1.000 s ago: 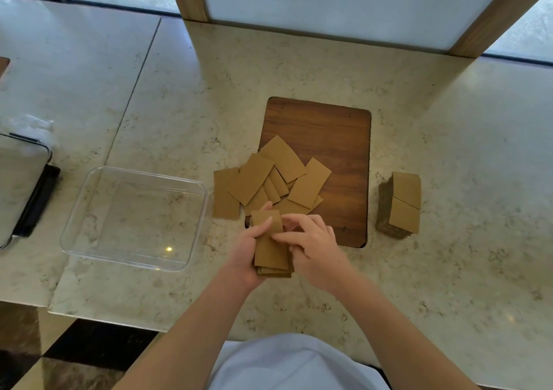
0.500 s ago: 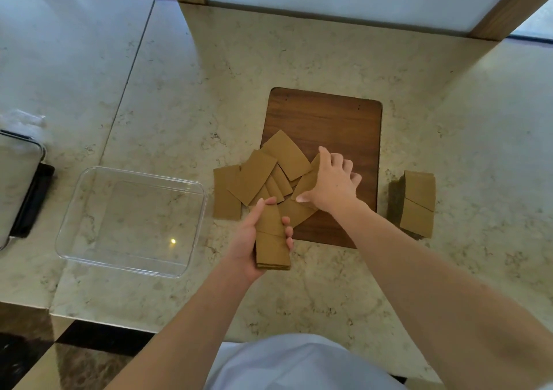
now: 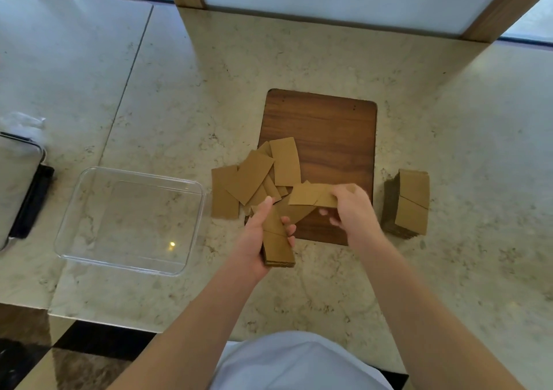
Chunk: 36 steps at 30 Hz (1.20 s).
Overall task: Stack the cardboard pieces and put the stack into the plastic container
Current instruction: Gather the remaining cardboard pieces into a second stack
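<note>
Cardboard pieces sit in three groups around the wooden board point(image 3: 332, 138). A loose, overlapping heap point(image 3: 254, 177) straddles the board's near-left edge and spills onto the stone counter point(image 3: 449, 270) to its left. A squared-up stack point(image 3: 410, 204) rests on the counter just off the board's right edge. A small hand-held stack point(image 3: 276, 246) sits just beyond the board's near-left corner, gripped by the left hand point(image 3: 260, 240) with thumb on one side and fingers curled round the other. Its long axis runs from the person's body toward the heap, tilted slightly left. The right hand point(image 3: 350, 210) is over the near part of the board and pinches one or two lifted pieces point(image 3: 311, 195) by their right end; these lie crosswise, their long axis roughly at right angles to the held stack, and their free end points left, toward the left hand. By my reading, the next move turns on this: the lifted pieces are just up and to the right of the held stack and need about a quarter turn before they can land square on it. The plastic container point(image 3: 74, 228) stands empty well to the left of the board, nearer the left hand, so the finished stack will probably travel that way.
</note>
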Each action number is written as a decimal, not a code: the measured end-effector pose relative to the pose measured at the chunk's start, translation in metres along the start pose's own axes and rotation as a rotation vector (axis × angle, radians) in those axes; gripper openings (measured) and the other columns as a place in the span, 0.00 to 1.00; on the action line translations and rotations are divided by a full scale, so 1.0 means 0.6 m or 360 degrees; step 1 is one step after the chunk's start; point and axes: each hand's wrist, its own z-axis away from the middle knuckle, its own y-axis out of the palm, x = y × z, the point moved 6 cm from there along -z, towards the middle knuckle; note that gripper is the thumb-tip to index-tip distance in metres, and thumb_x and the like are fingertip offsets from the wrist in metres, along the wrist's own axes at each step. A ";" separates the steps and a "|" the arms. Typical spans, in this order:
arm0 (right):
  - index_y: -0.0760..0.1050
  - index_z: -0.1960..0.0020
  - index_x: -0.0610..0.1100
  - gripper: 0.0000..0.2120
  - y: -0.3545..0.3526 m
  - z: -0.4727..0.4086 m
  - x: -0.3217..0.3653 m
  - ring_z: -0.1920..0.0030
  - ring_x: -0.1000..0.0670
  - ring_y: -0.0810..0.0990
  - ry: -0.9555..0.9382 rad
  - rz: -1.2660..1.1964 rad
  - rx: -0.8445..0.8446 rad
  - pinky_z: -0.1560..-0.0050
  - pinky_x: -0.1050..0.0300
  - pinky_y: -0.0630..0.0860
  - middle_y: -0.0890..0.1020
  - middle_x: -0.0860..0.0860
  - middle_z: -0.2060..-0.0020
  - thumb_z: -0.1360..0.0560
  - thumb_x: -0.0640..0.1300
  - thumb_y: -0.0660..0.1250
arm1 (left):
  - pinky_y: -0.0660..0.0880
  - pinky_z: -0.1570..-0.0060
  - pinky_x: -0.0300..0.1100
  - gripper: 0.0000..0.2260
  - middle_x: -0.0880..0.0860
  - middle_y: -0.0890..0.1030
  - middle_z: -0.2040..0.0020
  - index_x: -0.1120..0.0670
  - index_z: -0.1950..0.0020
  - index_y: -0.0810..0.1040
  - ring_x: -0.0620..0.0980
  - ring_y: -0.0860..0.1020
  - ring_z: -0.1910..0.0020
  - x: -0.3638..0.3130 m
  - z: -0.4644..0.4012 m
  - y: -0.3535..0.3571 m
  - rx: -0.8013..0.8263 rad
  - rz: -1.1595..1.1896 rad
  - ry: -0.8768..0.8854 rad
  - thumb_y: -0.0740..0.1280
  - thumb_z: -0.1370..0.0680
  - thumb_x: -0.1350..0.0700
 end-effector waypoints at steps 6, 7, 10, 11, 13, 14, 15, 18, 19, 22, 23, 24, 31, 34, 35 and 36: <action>0.77 0.45 0.42 0.08 0.051 0.090 -0.081 0.53 0.50 0.82 0.0025 -0.0124 0.0079 0.58 0.57 0.80 0.83 0.48 0.51 0.22 0.45 0.71 | 0.83 0.52 0.59 0.27 0.61 0.83 0.38 0.52 0.32 0.77 0.60 0.84 0.44 0.000 -0.002 0.013 0.0036 -0.0012 0.0153 0.79 0.30 0.55; 0.78 0.49 0.40 0.09 0.060 0.099 -0.090 0.57 0.50 0.81 -0.0016 0.0002 0.0118 0.59 0.55 0.78 0.83 0.48 0.55 0.22 0.46 0.71 | 0.83 0.54 0.58 0.20 0.61 0.83 0.40 0.52 0.35 0.78 0.60 0.85 0.46 0.001 0.000 0.015 0.0056 -0.0012 0.0163 0.76 0.26 0.58; 0.76 0.61 0.39 0.21 0.069 0.099 -0.094 0.68 0.55 0.73 -0.0259 0.0541 0.0208 0.65 0.57 0.69 0.77 0.53 0.69 0.20 0.55 0.67 | 0.84 0.57 0.54 0.16 0.62 0.85 0.44 0.47 0.33 0.77 0.59 0.86 0.51 0.000 0.001 0.008 0.0061 -0.0052 0.0185 0.63 0.18 0.63; 0.75 0.64 0.42 0.22 0.064 0.089 -0.087 0.70 0.57 0.72 -0.0342 0.0676 0.0166 0.67 0.61 0.68 0.76 0.56 0.71 0.20 0.58 0.66 | 0.84 0.57 0.54 0.17 0.62 0.86 0.47 0.45 0.33 0.77 0.59 0.85 0.54 0.000 0.000 0.001 0.0039 -0.0020 0.0178 0.61 0.17 0.63; 0.77 0.57 0.48 0.15 0.040 0.062 -0.062 0.64 0.61 0.77 -0.0504 0.0822 -0.0027 0.63 0.65 0.72 0.80 0.58 0.63 0.21 0.59 0.66 | 0.83 0.60 0.53 0.14 0.60 0.83 0.55 0.45 0.34 0.78 0.57 0.81 0.60 -0.001 0.004 -0.003 0.0033 0.0097 0.0138 0.62 0.16 0.59; 0.77 0.49 0.49 0.13 0.031 0.045 -0.048 0.55 0.60 0.78 -0.0581 0.0906 -0.0138 0.57 0.62 0.75 0.80 0.56 0.55 0.21 0.58 0.67 | 0.83 0.61 0.52 0.11 0.59 0.81 0.57 0.47 0.35 0.78 0.55 0.79 0.63 -0.002 0.005 -0.006 0.0025 0.0145 0.0115 0.65 0.17 0.56; 0.76 0.42 0.49 0.16 0.029 0.025 -0.039 0.46 0.55 0.77 -0.0640 0.1017 -0.0210 0.50 0.57 0.77 0.78 0.54 0.47 0.22 0.58 0.69 | 0.82 0.61 0.50 0.11 0.58 0.79 0.58 0.49 0.36 0.79 0.54 0.78 0.64 -0.004 0.008 -0.012 0.0022 0.0185 0.0096 0.67 0.18 0.51; 0.68 0.28 0.46 0.35 0.043 -0.030 -0.026 0.31 0.44 0.65 -0.0662 0.1387 -0.0238 0.35 0.46 0.71 0.70 0.48 0.32 0.28 0.60 0.75 | 0.77 0.67 0.44 0.21 0.58 0.78 0.58 0.50 0.38 0.76 0.52 0.75 0.65 -0.004 0.007 -0.019 0.0090 0.0226 0.0058 0.69 0.23 0.36; 0.66 0.26 0.46 0.39 0.055 -0.039 -0.022 0.29 0.42 0.63 -0.0662 0.1526 -0.0233 0.32 0.44 0.68 0.67 0.47 0.30 0.30 0.62 0.76 | 0.75 0.68 0.42 0.25 0.58 0.78 0.58 0.48 0.37 0.76 0.52 0.75 0.66 -0.005 0.005 -0.021 0.0120 0.0216 0.0062 0.67 0.24 0.31; 0.63 0.27 0.46 0.45 0.087 -0.052 -0.020 0.31 0.41 0.64 -0.0677 0.1799 -0.0257 0.32 0.42 0.65 0.67 0.45 0.31 0.34 0.65 0.78 | 0.73 0.70 0.41 0.35 0.57 0.78 0.59 0.44 0.33 0.77 0.50 0.73 0.68 -0.007 0.001 -0.024 0.0153 0.0144 0.0092 0.61 0.30 0.23; 0.63 0.28 0.45 0.46 0.092 -0.054 -0.021 0.32 0.41 0.65 -0.0661 0.1809 -0.0290 0.34 0.43 0.65 0.68 0.46 0.33 0.35 0.65 0.78 | 0.73 0.70 0.41 0.36 0.57 0.78 0.59 0.44 0.33 0.78 0.50 0.73 0.68 -0.007 0.002 -0.025 0.0162 0.0142 0.0086 0.60 0.31 0.22; 0.63 0.29 0.45 0.46 0.093 -0.055 -0.021 0.33 0.42 0.67 -0.0627 0.1788 -0.0332 0.34 0.44 0.65 0.70 0.46 0.35 0.36 0.65 0.79 | 0.73 0.69 0.41 0.36 0.56 0.77 0.59 0.46 0.35 0.78 0.50 0.72 0.68 -0.007 0.001 -0.027 0.0158 0.0144 0.0070 0.60 0.31 0.22; 0.75 0.54 0.45 0.16 0.061 -0.030 -0.038 0.55 0.48 0.79 -0.0600 0.1438 -0.0014 0.58 0.53 0.75 0.80 0.50 0.55 0.25 0.57 0.72 | 0.76 0.64 0.45 0.14 0.60 0.79 0.54 0.50 0.35 0.76 0.56 0.78 0.62 -0.001 0.008 -0.036 0.0142 0.0151 -0.0123 0.67 0.20 0.51; 0.76 0.52 0.46 0.07 0.040 0.031 -0.023 0.64 0.52 0.79 -0.1033 0.1219 -0.0060 0.63 0.54 0.77 0.81 0.53 0.63 0.20 0.50 0.69 | 0.78 0.63 0.48 0.16 0.62 0.81 0.49 0.49 0.31 0.76 0.58 0.82 0.60 0.000 0.012 -0.031 0.0099 0.0076 -0.0037 0.63 0.16 0.46; 0.77 0.50 0.46 0.05 0.040 0.054 -0.021 0.66 0.52 0.79 -0.1225 0.1215 -0.0104 0.65 0.54 0.77 0.82 0.53 0.64 0.19 0.48 0.67 | 0.79 0.60 0.49 0.19 0.62 0.81 0.47 0.48 0.31 0.76 0.59 0.84 0.58 0.003 0.011 -0.033 0.0060 0.0057 -0.0002 0.62 0.17 0.41; 0.78 0.47 0.46 0.06 0.043 0.079 -0.023 0.66 0.52 0.80 -0.1399 0.1229 -0.0146 0.65 0.54 0.78 0.82 0.53 0.63 0.18 0.47 0.65 | 0.80 0.56 0.52 0.23 0.63 0.81 0.44 0.48 0.30 0.76 0.60 0.85 0.55 0.005 0.014 -0.032 0.0030 0.0049 0.0019 0.62 0.20 0.36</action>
